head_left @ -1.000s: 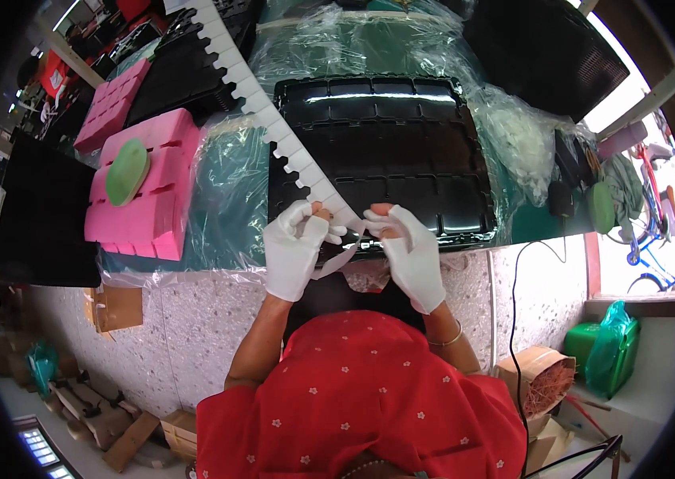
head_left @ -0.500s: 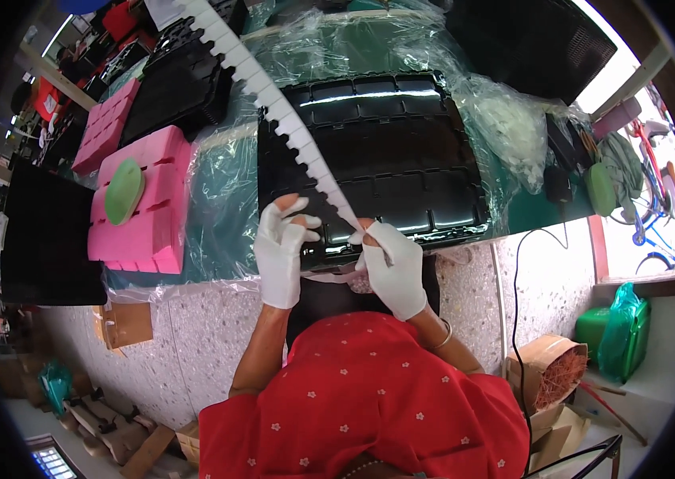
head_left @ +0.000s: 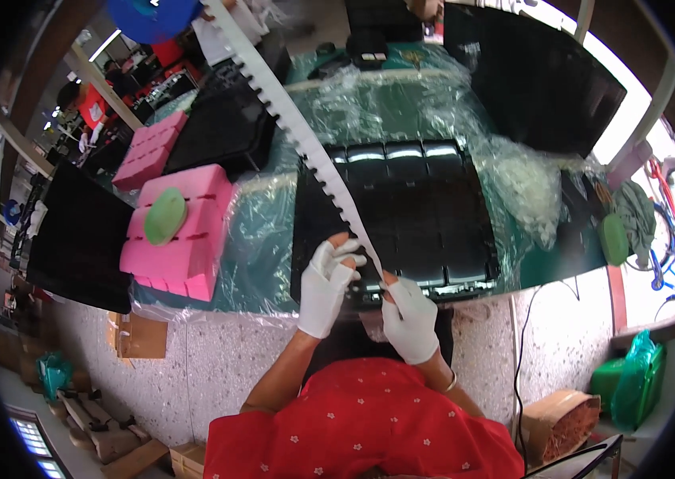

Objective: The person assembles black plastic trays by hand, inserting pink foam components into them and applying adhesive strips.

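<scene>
While I watch from here, my left grip hangs loosely curled, part open, just beside the white notched strip, holding nothing I can make out. The strip's long axis slants from upper left, across the black tray on the counter, down to my right grip, the nearer one, pinching its lower end.
</scene>
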Tool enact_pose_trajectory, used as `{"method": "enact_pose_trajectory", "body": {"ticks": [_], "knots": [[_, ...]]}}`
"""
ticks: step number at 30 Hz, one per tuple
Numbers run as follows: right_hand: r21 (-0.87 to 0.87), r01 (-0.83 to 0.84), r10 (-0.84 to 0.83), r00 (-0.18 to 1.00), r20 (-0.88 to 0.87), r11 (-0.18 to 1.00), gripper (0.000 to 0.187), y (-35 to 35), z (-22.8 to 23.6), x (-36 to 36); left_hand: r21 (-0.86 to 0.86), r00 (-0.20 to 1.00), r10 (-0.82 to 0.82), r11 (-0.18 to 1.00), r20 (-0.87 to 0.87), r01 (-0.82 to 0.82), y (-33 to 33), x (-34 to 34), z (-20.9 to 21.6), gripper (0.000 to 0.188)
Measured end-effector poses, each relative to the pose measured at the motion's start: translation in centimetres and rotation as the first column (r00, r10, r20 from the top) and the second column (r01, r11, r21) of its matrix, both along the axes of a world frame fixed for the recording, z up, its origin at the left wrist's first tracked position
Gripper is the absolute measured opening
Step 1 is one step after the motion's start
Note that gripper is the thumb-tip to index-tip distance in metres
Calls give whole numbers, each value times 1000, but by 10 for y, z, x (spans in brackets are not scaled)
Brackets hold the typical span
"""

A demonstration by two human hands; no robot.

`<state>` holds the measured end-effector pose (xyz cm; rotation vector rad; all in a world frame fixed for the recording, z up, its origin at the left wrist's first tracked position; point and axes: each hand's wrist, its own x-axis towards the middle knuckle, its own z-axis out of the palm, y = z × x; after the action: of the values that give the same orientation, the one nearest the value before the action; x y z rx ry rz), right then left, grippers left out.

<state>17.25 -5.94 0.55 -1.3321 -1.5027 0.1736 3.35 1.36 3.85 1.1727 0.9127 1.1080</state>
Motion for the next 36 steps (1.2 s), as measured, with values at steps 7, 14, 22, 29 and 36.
{"method": "enact_pose_trajectory", "body": {"ticks": [7,14,22,29,36], "knots": [[-69,-60,51,991,-125,996,32,-6,1,2,31,985,-122,992,119,119,8,-8,-15,61],[-183,-656,56,326,-944,733,21,-16,-3,8,-204,723,-245,857,646,473,22,-4,-38,59],[313,-800,-167,-450,-877,511,19,-10,-28,9,40,582,-551,746,599,665,17,-7,-45,51],[-291,-820,23,346,-938,493,18,-7,3,17,-70,820,-347,904,455,422,17,-2,-48,25],[-152,-27,1,985,-173,988,19,-11,25,24,-129,982,-187,974,7,186,7,-2,-25,42]]}}
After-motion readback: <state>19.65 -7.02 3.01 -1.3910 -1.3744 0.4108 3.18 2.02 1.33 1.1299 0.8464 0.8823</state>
